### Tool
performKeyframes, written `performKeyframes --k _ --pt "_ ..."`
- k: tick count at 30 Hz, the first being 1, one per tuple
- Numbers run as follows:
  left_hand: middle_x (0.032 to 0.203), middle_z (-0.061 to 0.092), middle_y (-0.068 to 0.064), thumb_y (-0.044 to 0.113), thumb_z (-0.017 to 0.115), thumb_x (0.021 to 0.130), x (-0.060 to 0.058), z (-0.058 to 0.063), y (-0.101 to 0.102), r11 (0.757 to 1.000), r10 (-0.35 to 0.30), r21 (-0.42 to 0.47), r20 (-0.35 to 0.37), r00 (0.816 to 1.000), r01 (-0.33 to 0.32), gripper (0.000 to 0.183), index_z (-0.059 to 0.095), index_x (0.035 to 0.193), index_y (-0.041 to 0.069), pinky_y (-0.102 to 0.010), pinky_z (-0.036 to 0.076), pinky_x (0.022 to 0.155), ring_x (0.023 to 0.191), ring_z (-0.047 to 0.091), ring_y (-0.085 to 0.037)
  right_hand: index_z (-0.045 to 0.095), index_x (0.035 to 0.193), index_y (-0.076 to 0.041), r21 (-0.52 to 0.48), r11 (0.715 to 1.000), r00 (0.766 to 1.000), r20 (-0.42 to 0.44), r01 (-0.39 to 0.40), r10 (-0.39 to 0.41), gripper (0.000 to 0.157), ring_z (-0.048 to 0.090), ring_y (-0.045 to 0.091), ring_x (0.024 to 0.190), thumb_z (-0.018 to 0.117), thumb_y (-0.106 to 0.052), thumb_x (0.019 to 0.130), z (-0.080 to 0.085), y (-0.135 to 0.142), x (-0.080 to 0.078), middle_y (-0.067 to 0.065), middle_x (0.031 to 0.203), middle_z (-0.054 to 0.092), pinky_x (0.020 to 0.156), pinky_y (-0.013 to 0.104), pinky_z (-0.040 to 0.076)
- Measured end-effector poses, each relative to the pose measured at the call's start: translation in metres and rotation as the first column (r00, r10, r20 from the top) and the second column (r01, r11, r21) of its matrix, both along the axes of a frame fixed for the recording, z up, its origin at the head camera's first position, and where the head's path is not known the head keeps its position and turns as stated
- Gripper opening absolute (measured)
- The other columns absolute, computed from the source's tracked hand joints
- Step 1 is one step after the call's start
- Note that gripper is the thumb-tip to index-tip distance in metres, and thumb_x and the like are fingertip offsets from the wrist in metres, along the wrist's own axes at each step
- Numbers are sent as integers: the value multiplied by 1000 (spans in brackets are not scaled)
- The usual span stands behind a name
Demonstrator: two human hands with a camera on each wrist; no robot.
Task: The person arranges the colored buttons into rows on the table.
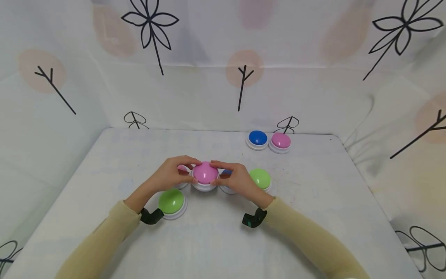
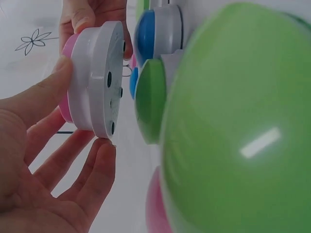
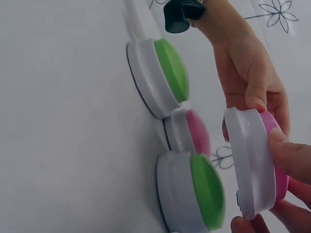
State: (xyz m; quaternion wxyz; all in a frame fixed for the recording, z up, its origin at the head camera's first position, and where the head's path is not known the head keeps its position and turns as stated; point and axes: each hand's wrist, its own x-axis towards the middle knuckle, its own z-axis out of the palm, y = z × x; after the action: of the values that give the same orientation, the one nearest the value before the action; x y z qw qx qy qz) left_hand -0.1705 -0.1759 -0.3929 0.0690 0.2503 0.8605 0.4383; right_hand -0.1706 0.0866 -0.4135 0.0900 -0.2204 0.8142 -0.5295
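Note:
Both hands hold a pink push button (image 1: 205,173) with a white round base, one at each side of it. My left hand (image 1: 170,174) grips its left edge with thumb and fingers; my right hand (image 1: 240,180) grips the right edge. In the left wrist view the button's white underside (image 2: 112,82) shows small dark holes, and the button is raised off the table and tilted. A green button (image 1: 171,201) stands beside my left wrist. Partly behind the hands are another pink button (image 1: 182,168) and a blue button (image 1: 226,172).
To the right of my right hand stands a green button (image 1: 260,178). Farther back, a blue button (image 1: 258,138) and a pink button (image 1: 280,140) sit side by side on the white table (image 1: 216,240). Another green button (image 3: 208,191) shows in the right wrist view. A patterned cloth (image 1: 202,93) surrounds the table.

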Motion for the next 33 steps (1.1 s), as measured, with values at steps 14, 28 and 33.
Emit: performKeyframes --k 14,28,33 --pt "121 61 5 25 88 76 17 -11 -9 996 -71 -49 46 996 73 60 65 130 13 -36 54 92 107 61 -16 64 134 -9 -30 984 984 -39 -174 172 56 59 23 121 83 -12 82 -8 -1 21 6 134 63 93 43 53" --pt "119 61 2 23 89 76 30 -16 -6 989 -137 -54 31 990 139 58 67 128 10 -39 53 93 106 60 -17 67 132 -15 68 987 985 -81 -148 154 55 59 15 122 85 -16 80 -12 1 38 -5 127 67 96 31 51" --pt "117 61 7 24 89 75 33 -19 -5 987 -139 -82 20 990 140 57 68 127 14 -37 53 92 104 59 -15 68 130 -10 33 983 981 -66 -178 180 54 59 18 123 85 -12 79 -16 3 41 -1 132 65 95 36 52"
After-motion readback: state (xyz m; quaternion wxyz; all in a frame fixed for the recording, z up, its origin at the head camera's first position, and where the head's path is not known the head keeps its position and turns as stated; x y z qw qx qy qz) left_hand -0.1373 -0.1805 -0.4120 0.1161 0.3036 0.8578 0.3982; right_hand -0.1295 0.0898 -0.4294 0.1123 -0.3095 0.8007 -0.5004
